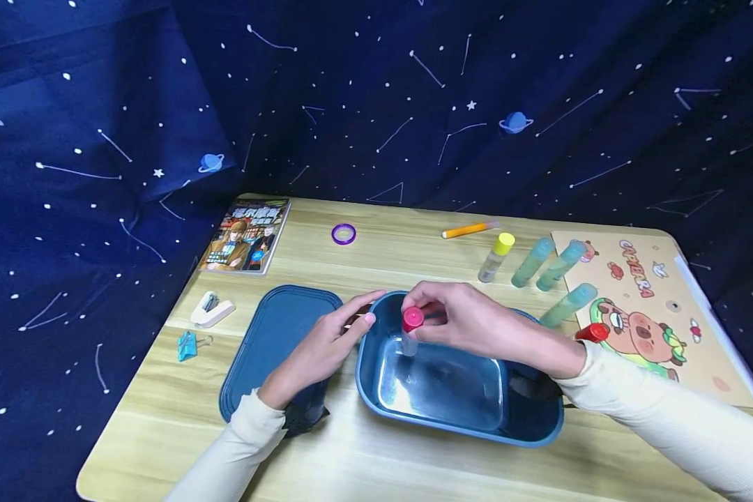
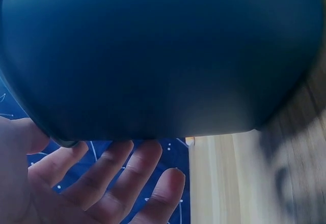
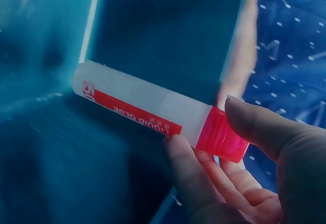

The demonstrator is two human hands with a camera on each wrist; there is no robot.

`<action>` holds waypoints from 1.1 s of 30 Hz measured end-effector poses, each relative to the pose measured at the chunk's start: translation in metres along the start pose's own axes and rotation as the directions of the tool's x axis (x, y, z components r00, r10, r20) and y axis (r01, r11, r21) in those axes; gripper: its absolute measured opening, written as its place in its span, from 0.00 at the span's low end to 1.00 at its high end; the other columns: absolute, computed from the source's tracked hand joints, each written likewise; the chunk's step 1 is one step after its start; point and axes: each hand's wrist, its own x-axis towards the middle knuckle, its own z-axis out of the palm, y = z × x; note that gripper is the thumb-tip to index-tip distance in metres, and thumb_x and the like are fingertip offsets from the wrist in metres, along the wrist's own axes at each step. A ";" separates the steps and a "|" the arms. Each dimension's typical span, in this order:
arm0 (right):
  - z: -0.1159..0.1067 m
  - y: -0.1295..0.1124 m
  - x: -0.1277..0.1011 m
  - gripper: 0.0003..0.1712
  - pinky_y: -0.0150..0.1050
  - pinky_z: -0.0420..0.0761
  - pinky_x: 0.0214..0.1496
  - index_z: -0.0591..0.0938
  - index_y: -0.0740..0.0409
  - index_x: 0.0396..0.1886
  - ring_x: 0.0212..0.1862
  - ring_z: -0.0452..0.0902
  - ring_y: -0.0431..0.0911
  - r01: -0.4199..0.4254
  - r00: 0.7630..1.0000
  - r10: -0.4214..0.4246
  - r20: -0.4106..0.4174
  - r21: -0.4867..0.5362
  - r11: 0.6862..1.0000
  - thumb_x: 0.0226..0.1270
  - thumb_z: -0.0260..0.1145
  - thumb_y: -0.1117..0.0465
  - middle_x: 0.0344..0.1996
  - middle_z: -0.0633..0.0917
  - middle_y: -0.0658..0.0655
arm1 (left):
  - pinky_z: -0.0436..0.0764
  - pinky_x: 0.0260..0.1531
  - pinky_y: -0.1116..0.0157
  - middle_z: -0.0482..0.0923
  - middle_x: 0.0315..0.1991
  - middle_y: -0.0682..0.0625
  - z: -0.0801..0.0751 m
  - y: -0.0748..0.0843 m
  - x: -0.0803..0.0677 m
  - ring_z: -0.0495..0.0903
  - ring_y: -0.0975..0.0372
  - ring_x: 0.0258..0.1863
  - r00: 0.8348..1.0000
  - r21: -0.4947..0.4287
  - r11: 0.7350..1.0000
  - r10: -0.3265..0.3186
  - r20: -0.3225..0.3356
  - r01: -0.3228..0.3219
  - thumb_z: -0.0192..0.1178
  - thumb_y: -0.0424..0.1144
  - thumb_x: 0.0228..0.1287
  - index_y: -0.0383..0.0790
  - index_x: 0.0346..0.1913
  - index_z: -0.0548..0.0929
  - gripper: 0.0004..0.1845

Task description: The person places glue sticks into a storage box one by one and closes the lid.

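My right hand (image 1: 461, 317) pinches a liquid glue bottle (image 1: 413, 319) by its pink cap. In the right wrist view, the bottle's clear body (image 3: 137, 99) carries a red label and points down inside the dark blue bin (image 1: 461, 434). The bottle's base is close to the bin's floor. On the bin's left end, my left hand (image 1: 326, 341) has its thumb and index finger at the rim. The left wrist view shows its other fingers (image 2: 137, 178) spread loosely beside the bin's wall (image 2: 153, 71).
Left of the bin lies a blue lid (image 1: 282, 335), with a stapler (image 1: 212, 310), binder clip (image 1: 188, 346) and book (image 1: 246, 237) beyond. Tape (image 1: 343, 233), an orange pen (image 1: 469, 230), a yellow-capped bottle (image 1: 497, 256), several green bottles (image 1: 558, 265), a red cap (image 1: 595, 332) and a capybara folder (image 1: 646, 279) stand or lie behind and right.
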 end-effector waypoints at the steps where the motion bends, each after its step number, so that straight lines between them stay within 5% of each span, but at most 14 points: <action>1: 0.003 0.003 0.003 0.17 0.34 0.87 0.53 0.84 0.55 0.48 0.47 0.87 0.42 0.003 1.000 -0.003 0.007 -0.001 1.000 0.60 0.78 0.67 0.43 0.87 0.51 | 0.82 0.57 0.55 0.78 0.69 0.51 0.000 0.000 0.000 0.83 0.57 0.57 1.000 -0.006 1.000 0.000 0.002 0.000 0.48 0.50 0.84 0.60 0.77 0.70 0.24; 17: 0.024 0.024 0.016 0.15 0.32 0.87 0.51 0.82 0.58 0.47 0.44 0.85 0.42 -0.035 0.997 0.033 0.073 0.029 0.999 0.63 0.76 0.68 0.42 0.86 0.54 | 0.84 0.57 0.51 0.74 0.74 0.48 0.000 0.000 0.002 0.85 0.52 0.59 0.999 -0.024 0.999 0.033 0.003 -0.033 0.48 0.46 0.84 0.53 0.77 0.70 0.24; 33: 0.027 0.027 0.016 0.14 0.29 0.83 0.43 0.84 0.56 0.47 0.39 0.81 0.40 -0.086 0.995 0.086 0.056 0.002 0.996 0.63 0.76 0.67 0.38 0.87 0.51 | 0.84 0.57 0.51 0.77 0.70 0.50 0.001 -0.001 0.001 0.85 0.54 0.58 1.000 -0.019 1.000 -0.006 -0.001 0.006 0.48 0.49 0.84 0.59 0.76 0.70 0.23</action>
